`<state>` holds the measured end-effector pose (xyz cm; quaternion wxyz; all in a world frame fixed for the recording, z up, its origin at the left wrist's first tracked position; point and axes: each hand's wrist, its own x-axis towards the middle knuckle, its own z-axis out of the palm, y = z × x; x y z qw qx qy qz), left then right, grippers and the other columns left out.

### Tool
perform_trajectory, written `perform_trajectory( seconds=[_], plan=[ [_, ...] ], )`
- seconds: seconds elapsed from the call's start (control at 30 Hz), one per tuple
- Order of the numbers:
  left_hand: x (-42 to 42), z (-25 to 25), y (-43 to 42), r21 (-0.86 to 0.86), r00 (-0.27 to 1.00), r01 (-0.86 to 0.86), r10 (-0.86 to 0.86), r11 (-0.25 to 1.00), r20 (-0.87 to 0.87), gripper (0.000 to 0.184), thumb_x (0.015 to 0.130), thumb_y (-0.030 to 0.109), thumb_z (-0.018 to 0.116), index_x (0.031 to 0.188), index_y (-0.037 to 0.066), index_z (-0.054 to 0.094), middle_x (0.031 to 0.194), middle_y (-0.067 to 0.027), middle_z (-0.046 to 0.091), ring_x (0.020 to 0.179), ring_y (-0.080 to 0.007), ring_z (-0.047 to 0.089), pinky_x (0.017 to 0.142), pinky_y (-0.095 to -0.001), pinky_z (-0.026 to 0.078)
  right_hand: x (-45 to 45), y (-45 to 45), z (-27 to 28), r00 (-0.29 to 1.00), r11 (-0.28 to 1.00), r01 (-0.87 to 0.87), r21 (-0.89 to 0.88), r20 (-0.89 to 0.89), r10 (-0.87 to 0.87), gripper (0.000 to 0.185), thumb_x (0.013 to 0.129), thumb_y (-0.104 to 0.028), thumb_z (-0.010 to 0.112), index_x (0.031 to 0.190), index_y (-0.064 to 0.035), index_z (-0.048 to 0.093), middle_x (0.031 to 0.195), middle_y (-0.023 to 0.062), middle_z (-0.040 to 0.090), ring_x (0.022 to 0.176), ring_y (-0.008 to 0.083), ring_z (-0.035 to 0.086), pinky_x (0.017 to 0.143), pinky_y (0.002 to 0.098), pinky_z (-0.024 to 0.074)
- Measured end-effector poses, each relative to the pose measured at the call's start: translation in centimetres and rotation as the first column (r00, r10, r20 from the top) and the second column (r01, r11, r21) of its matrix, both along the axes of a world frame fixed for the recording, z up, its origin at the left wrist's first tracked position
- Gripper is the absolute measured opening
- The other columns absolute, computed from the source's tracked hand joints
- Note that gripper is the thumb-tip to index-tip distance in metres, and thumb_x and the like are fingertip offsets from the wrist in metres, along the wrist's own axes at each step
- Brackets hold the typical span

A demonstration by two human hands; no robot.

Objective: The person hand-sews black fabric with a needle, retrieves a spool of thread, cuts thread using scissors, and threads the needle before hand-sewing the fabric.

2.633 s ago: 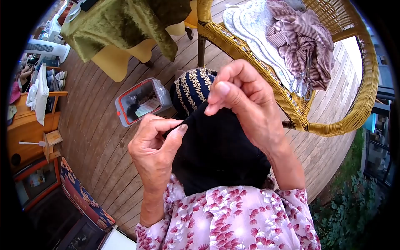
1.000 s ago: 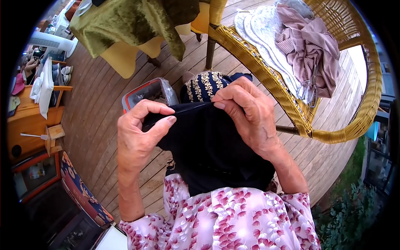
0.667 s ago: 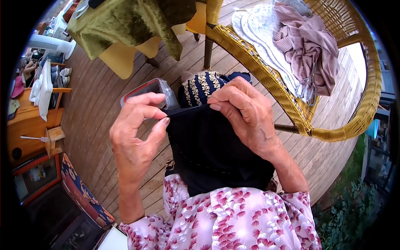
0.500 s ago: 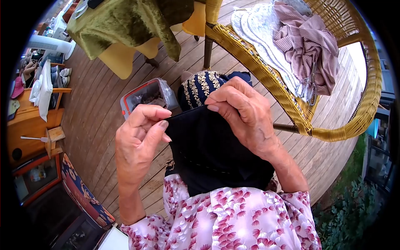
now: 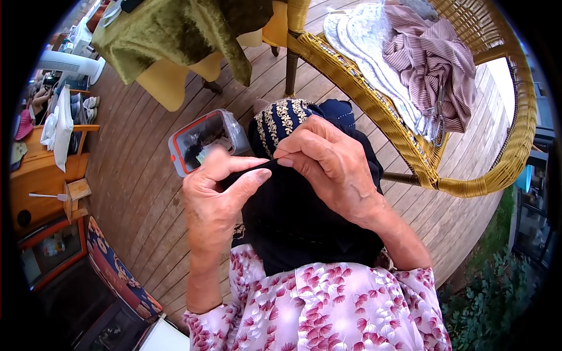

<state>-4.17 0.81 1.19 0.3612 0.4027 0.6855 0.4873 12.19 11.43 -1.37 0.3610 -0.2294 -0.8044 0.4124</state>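
Note:
A black cloth [image 5: 310,216] with a dashed line of light stitches lies over my lap. My left hand [image 5: 219,190] pinches its upper edge between thumb and forefinger. Close beside it, my right hand [image 5: 331,169] pinches the same edge, its fingertips almost meeting the left ones. Whether a needle or thread sits between the right fingertips is too small to tell. Beyond the hands, dark blue fabric with gold floral bands [image 5: 284,120] covers my knee.
A grey plastic box [image 5: 177,158] with a red rim stands on the wooden deck [image 5: 140,117], dark items inside. At right, a wicker chair [image 5: 374,111] bears white quilted cloth [image 5: 363,52], a striped garment [image 5: 433,64] and scissors [image 5: 437,117]. A green-covered table [image 5: 170,41] stands ahead.
My left hand has moved right, up to the right fingertips. The right hand has shifted slightly left and down. The cloth's edge, stretched between them before, is now gathered.

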Motion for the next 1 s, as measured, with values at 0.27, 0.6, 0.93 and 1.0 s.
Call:
perform_trajectory(
  seconds=[0.27, 0.6, 0.93, 1.0],
  plan=[
    [1.0, -0.4, 0.1, 0.045, 0.975, -0.107, 0.096, 0.993, 0.202, 0.01, 0.079, -0.001, 0.077, 0.089, -0.003, 0.074, 0.076, 0.0029, 0.056, 0.072, -0.005, 0.05, 0.065, -0.0203, 0.038, 0.6, -0.5, 0.7, 0.995, 0.916, 0.036, -0.399, -0.072, -0.071, 0.017, 0.078, -0.002, 0.078, 0.089, -0.0024, 0.065, 0.08, 0.0054, 0.063, 0.072, 0.0155, 0.061, 0.064, 0.0291, 0.048],
    [1.6, -0.1, 0.0, 0.066, 0.975, -0.119, 0.105, 0.991, 0.194, 0.009, 0.08, -0.003, 0.076, 0.089, -0.004, 0.073, 0.077, 0.0009, 0.059, 0.072, -0.0062, 0.052, 0.067, -0.0207, 0.039, 1.3, -2.2, 0.8, 0.989, 0.974, 0.098, -0.206, -0.085, -0.118, 0.019, 0.075, 0.001, 0.078, 0.093, -0.0034, 0.071, 0.077, 0.0046, 0.062, 0.071, 0.0168, 0.06, 0.062, 0.0283, 0.0481],
    [2.0, -0.1, -0.1, 0.026, 0.962, -0.144, 0.134, 0.989, 0.237, 0.01, 0.082, -0.003, 0.073, 0.093, -0.004, 0.073, 0.083, -0.0022, 0.066, 0.078, -0.0069, 0.057, 0.074, -0.0214, 0.043, 1.0, -2.8, 0.4, 0.989, 0.978, 0.119, -0.17, -0.063, -0.132, 0.021, 0.08, 0.005, 0.073, 0.098, -0.0041, 0.07, 0.078, 0.0077, 0.06, 0.07, 0.0199, 0.061, 0.062, 0.0292, 0.0488],
    [2.0, -0.2, 0.0, 0.031, 0.962, -0.143, 0.131, 0.989, 0.24, 0.011, 0.083, -0.003, 0.073, 0.094, -0.004, 0.074, 0.084, -0.0023, 0.067, 0.079, -0.0066, 0.058, 0.075, -0.0213, 0.044, 1.0, -2.6, 0.3, 0.99, 0.981, 0.116, -0.157, -0.063, -0.128, 0.018, 0.081, 0.003, 0.073, 0.098, -0.0032, 0.07, 0.078, 0.0086, 0.061, 0.069, 0.021, 0.061, 0.061, 0.0306, 0.0483]
  ],
)
